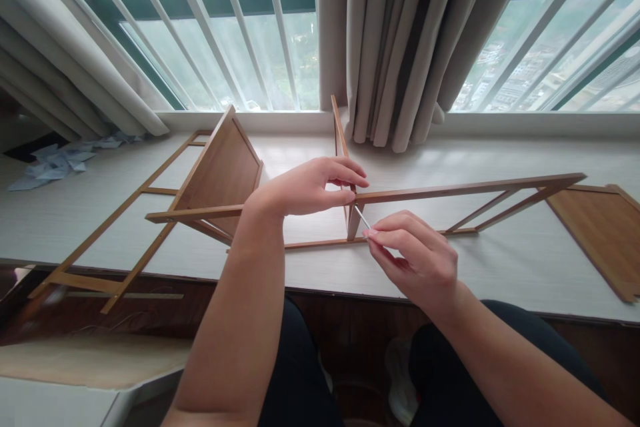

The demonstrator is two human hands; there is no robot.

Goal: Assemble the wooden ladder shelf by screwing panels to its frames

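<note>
A brown wooden rack frame lies on its side on the white ledge. My left hand reaches across it and grips it at a joint, thumb on the rail and fingers over the far side. At that joint a narrow wooden shelf panel stands up behind my fingers. Pinched in my right hand is a thin silver hex key, its tip against the rail just below my left thumb. A larger wooden panel is set across the frame to the left of my left wrist.
A ladder-like wooden side frame overhangs the ledge's front edge at left. A loose wooden panel lies at far right. Crumpled papers sit at far left. Curtains and barred windows line the back; my legs are below the ledge.
</note>
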